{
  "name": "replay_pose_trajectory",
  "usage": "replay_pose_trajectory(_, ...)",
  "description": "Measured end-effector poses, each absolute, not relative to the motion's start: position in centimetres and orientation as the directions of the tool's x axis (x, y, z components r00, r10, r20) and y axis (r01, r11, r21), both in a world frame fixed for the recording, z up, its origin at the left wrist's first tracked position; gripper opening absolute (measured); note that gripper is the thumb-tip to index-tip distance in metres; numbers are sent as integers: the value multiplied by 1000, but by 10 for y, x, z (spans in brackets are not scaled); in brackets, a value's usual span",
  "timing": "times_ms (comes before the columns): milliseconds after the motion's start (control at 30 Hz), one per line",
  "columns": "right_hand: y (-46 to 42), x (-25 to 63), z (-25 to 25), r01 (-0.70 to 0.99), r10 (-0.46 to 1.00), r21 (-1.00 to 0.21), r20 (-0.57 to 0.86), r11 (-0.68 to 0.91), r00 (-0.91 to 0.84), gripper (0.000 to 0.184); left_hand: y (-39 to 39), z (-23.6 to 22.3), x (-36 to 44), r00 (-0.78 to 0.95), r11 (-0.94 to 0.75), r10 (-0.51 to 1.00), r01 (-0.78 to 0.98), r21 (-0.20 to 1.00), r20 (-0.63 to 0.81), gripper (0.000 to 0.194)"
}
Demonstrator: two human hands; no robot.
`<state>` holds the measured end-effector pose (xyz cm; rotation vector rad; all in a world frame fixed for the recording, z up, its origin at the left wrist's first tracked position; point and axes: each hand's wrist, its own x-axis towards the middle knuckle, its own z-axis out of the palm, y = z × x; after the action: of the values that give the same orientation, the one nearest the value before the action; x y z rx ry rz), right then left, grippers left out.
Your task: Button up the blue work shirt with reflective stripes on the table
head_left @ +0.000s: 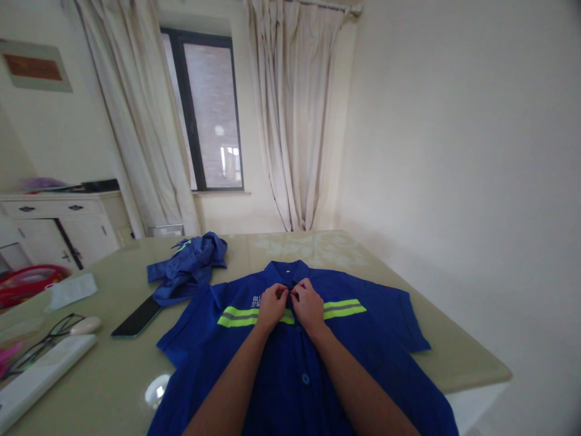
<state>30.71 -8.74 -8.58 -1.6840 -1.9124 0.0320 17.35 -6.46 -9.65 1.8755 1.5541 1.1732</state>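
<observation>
A blue short-sleeved work shirt (372,339) with yellow-green reflective bands lies front side up, its collar pointing away from me. Just below the collar, my left hand (273,306) pinches the left edge of the front opening. My right hand (307,303) pinches the fabric right beside it, and the fingertips of both hands nearly meet. Whatever small part sits between the fingertips is hidden. Further down the front placket a round blue button (305,378) shows between my forearms.
A crumpled blue garment (190,266) lies at the back left, partly over a dark phone (136,316). Eyeglasses (45,342), a white mouse (86,326), a long white object (45,378) and a pale cloth-like item (72,290) lie on the table (245,248). A wall borders the right.
</observation>
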Motion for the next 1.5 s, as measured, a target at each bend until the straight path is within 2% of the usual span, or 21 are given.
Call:
replay_pose_trajectory(100,-88,306,-86,899,916,-387,399,208,-40,14,-63,-97,172,12,-279,943,576,769,333,13)
replay_pose_trajectory(167,-87,307,-86,873,913,-430,407,230,-40,13,-63,-98,172,18,-284,942,574,768,335,14)
replay_pose_trajectory(400,-71,317,-95,643,893,-716,436,272,108,10,-67,-96,176,68,-312,938,587,747,339,22)
replay_pose_trajectory(533,-59,324,-103,563,922,-799,355,212,156,11,-75,-91,182,141,-378,906,694,613,398,27)
replay_pose_trajectory(600,-54,327,-105,552,932,-813,324,185,165,12,-79,-88,184,187,-411,887,739,535,422,28)
replay_pose_trajectory(700,-52,329,-106,551,938,-816,307,174,158,15,-83,-85,186,194,-409,883,763,501,427,27)
replay_pose_trajectory(933,-57,328,-103,511,930,-834,330,209,159,22,-78,-88,181,55,-236,953,754,613,299,17)
replay_pose_trajectory(1133,-58,329,-105,285,915,-939,277,193,294,30,-67,-93,177,11,-163,973,739,654,231,18)
replay_pose_trajectory(1300,-63,325,-101,436,916,-869,348,234,200,27,-67,-94,177,41,-176,976,728,663,214,17)
replay_pose_trajectory(1400,-66,323,-98,502,925,-838,340,216,169,16,-67,-95,177,45,-175,976,749,639,215,16)
replay_pose_trajectory(1500,-69,323,-94,520,934,-828,327,210,142,18,-67,-97,177,49,-191,969,772,606,243,17)
